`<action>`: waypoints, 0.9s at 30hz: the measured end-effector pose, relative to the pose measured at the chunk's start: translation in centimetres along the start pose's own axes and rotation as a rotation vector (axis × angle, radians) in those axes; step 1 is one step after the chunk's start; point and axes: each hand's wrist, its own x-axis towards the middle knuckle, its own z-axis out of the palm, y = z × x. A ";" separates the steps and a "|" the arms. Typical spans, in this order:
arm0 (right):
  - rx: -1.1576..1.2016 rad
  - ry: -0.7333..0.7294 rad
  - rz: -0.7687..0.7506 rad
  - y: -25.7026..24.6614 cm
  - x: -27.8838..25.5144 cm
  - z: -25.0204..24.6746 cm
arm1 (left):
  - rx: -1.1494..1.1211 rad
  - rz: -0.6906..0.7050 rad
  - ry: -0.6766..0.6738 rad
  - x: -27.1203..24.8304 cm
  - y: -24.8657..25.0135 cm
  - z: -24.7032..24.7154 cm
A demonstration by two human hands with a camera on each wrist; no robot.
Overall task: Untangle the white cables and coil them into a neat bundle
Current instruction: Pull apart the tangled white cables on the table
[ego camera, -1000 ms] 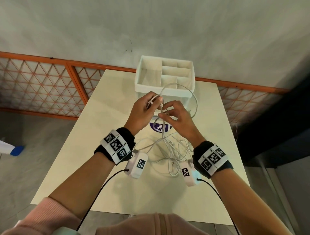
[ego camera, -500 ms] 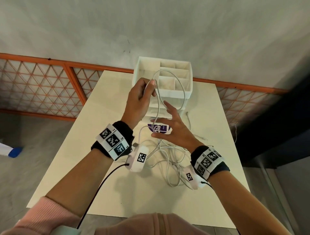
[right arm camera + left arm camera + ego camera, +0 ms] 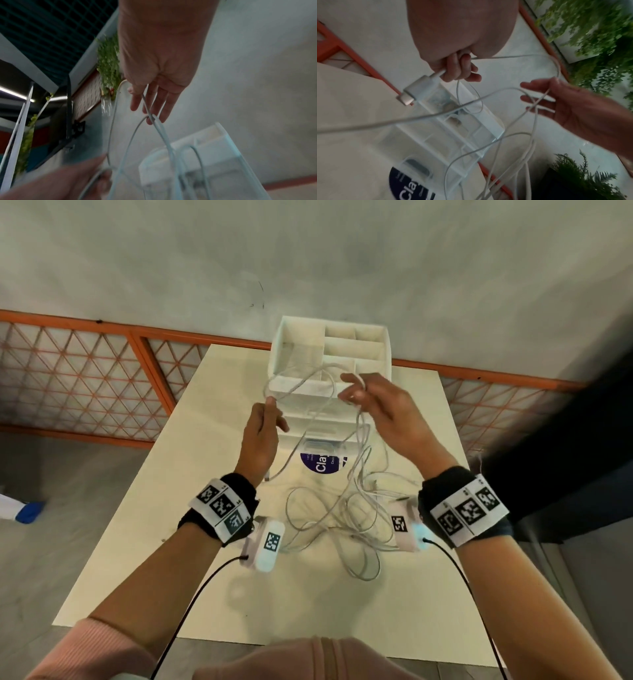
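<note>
A white divided organiser stands at the far end of the cream worktop. Its upper compartments look bare, though a raised loop of cable crosses in front of them. Below it, in the left wrist view, clear drawers hold small items too blurred to name. A clear tub with a purple label sits just in front of the organiser.

The left hand has its grip curled round one white cable close to its connector, which juts out below the fingers. The right hand holds its fingers mostly straight and spread, with the same cable's loop draped over them; whether the thumb pinches it, I cannot tell.

The remaining white cables lie in a loose tangle on the worktop between the wrists, with strands rising to both hands.
</note>
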 end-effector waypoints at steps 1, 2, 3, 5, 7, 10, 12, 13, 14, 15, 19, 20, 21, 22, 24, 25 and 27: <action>0.040 0.028 0.036 -0.8 0.5 -0.5 | 0.020 -0.002 -0.036 -0.4 -0.2 0.2; 0.050 0.057 0.060 -1.5 0.8 -1.0 | 0.050 0.002 -0.083 -0.8 -0.5 0.4; 0.029 0.099 0.058 -2.3 1.2 -1.4 | 0.089 0.009 -0.129 -1.1 -0.7 0.5; -0.043 0.189 0.002 -3.5 1.9 -2.2 | 0.164 0.022 -0.216 -1.5 -1.1 0.6; -0.022 0.211 -0.026 -4.3 2.5 -2.9 | 0.167 0.064 -0.313 -1.6 -1.8 0.7; 0.008 0.200 -0.032 -5.2 3.0 -3.4 | 0.257 0.108 -0.415 -1.7 -2.4 1.5; 0.027 0.244 -0.056 -5.5 2.9 -4.0 | 0.305 0.063 -0.418 -1.7 -2.8 1.6; 0.022 0.282 -0.072 -5.4 2.8 -4.4 | 0.308 0.023 -0.415 -1.7 -2.9 1.4; 0.017 0.317 -0.084 -5.1 2.6 -5.0 | 0.305 -0.021 -0.399 -1.7 -3.1 1.0; 0.018 0.339 -0.091 -4.6 2.3 -5.7 | 0.293 -0.065 -0.367 -1.5 -3.6 0.3; -0.075 0.188 0.016 -0.7 -0.5 -6.7 | 0.302 -0.068 -0.325 -0.9 -4.6 -3.0; -0.129 0.087 0.102 0.6 -1.4 -6.3 | 0.328 -0.059 -0.360 -0.9 -4.5 -3.6; -0.188 -0.042 0.216 1.7 -2.4 -5.6 | 0.355 -0.049 -0.406 -0.9 -4.2 -4.0; -0.249 -0.173 0.347 2.7 -3.3 -4.6 | 0.385 -0.026 -0.463 -1.0 -3.8 -4.3; -0.414 -0.337 0.564 4.4 -4.8 -2.7 | 0.449 0.033 -0.573 -1.2 -2.7 -4.3; -0.464 -0.332 0.617 5.0 -5.3 -1.7 | 0.472 0.045 -0.619 -1.3 -2.2 -4.2; -0.410 -0.278 0.536 4.8 -5.4 0.2 | 0.475 0.024 -0.706 -1.6 -1.2 -3.9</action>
